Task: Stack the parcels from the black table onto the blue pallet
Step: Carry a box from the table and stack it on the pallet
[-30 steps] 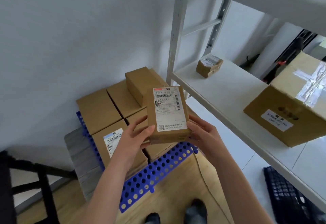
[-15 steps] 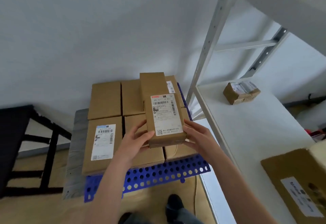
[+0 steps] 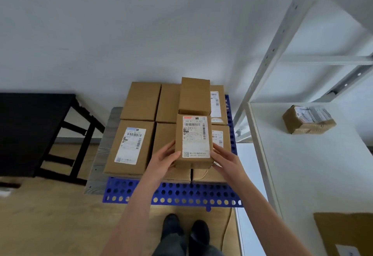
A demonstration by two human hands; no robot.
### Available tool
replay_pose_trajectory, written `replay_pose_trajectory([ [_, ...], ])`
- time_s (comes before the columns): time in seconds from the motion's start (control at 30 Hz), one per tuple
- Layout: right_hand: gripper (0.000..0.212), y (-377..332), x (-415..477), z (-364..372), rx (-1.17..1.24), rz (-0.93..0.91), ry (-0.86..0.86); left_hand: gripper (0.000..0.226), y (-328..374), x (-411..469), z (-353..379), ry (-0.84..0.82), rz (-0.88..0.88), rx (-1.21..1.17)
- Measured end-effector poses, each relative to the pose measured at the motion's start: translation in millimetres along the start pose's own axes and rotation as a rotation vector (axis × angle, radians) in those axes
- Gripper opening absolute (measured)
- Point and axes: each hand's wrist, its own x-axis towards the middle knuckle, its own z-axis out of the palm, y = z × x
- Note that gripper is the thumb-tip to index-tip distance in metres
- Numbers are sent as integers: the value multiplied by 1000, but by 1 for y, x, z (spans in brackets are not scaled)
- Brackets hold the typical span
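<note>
Risk first: the labelled parcel (image 3: 194, 140) goes down over the seam between two bottom-layer boxes (image 3: 163, 134). If it lands skewed or those boxes sit uneven, it rocks. It could also bump the plain upper box (image 3: 194, 96) just behind and shove it toward the wall (image 3: 141, 34). Fingers tucked at the near corners could get pinched on release.

Grip: left hand (image 3: 164, 160) and right hand (image 3: 224, 158) each clasp a near side edge, parcel held between them. Can't tell if it bears on the layer below.

It's above the blue pallet (image 3: 181, 194), second tier, front-centre.

Look: brown carton, long axis away from the person, white shipping label, barcodes, red strip, QR code.
</note>
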Motion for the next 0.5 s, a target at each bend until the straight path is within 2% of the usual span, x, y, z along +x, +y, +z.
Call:
replay_pose_trajectory([
  [0.3,37,10,15,3,22,-14,56,58,-1,17,-4,-8,-1,21],
  [0.5,32,12,18,8,7,-41,63,54,0,23,-5,-11,28,24],
])
